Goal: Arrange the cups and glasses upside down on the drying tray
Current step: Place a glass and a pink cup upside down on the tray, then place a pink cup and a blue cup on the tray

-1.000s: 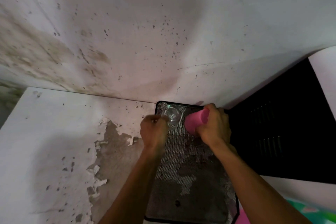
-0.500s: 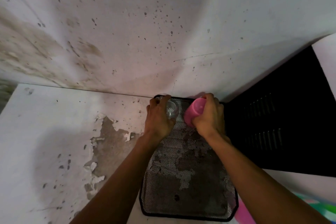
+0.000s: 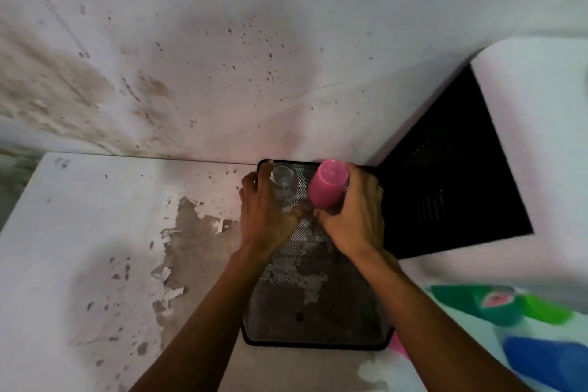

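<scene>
Seen from above, two bare forearms reach forward from the bottom edge over a white desk [image 3: 95,232] whose paint is stained and has peeled away in a ragged patch near the middle. Low on the right lies a patterned cloth [image 3: 525,328] in green, blue and pink. Between the forearms sits a black mesh drying tray [image 3: 311,312], rectangular, its long side running away from the viewer to a speckled white wall [image 3: 222,41]. The near half of the tray holds nothing. At the far end, the left hand [image 3: 267,216] is curled around a small clear glass [image 3: 282,180] in the tray's far left corner, fingers wrapping its left side; its base faces up. Just beside it, the right hand [image 3: 356,216] is closed around a pink plastic cup [image 3: 327,188], gripping its lower part, closed base uppermost, leaning slightly. Whether the cup's rim touches the mesh cannot be told. To the right of the tray is a dark opening [image 3: 451,184].
</scene>
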{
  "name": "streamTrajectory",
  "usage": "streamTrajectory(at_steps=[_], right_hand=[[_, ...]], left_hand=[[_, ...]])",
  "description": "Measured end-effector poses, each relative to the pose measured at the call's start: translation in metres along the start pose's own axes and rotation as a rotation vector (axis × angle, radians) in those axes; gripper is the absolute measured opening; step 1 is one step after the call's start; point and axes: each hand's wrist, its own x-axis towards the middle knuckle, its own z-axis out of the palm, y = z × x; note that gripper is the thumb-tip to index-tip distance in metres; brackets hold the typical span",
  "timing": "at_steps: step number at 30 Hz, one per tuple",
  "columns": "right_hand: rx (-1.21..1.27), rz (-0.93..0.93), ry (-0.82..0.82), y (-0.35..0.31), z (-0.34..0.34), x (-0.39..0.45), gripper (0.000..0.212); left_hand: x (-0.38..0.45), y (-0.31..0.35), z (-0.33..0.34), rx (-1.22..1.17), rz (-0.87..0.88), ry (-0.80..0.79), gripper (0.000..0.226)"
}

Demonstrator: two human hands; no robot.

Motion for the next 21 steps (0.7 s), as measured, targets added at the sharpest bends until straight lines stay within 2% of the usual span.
streamTrajectory(at_steps=[2, 5, 9, 13, 17, 21], right_hand=[[0.043, -0.033, -0.016, 0.006, -0.009, -0.030, 0.086], [0.094, -0.067, -0.061, 0.020, -0.027, -0.076, 0.071], [0.212, -0.069, -0.098, 0.047, -0.058, -0.130, 0.040], [0.245, -0.049, -0.088, 0.084, -0.088, -0.178, 0.024], [0.241, 0.003, -0.036, 0.125, -0.117, -0.211, 0.020], [0.187, 0.112, 0.084, 0.163, -0.141, -0.227, 0.027]], left_hand=[[-0.027, 0.006, -0.002, -0.027, 0.046, 0.048, 0.098], [-0.070, 0.017, -0.001, -0.084, 0.092, 0.052, 0.068], [-0.118, 0.028, 0.005, -0.082, 0.217, -0.073, 0.019], [-0.166, 0.046, 0.022, -0.045, 0.349, -0.223, 0.005], [-0.202, 0.071, 0.045, -0.071, 0.400, -0.277, 0.016], [-0.217, 0.086, 0.072, 0.085, 0.415, -0.417, 0.075]])
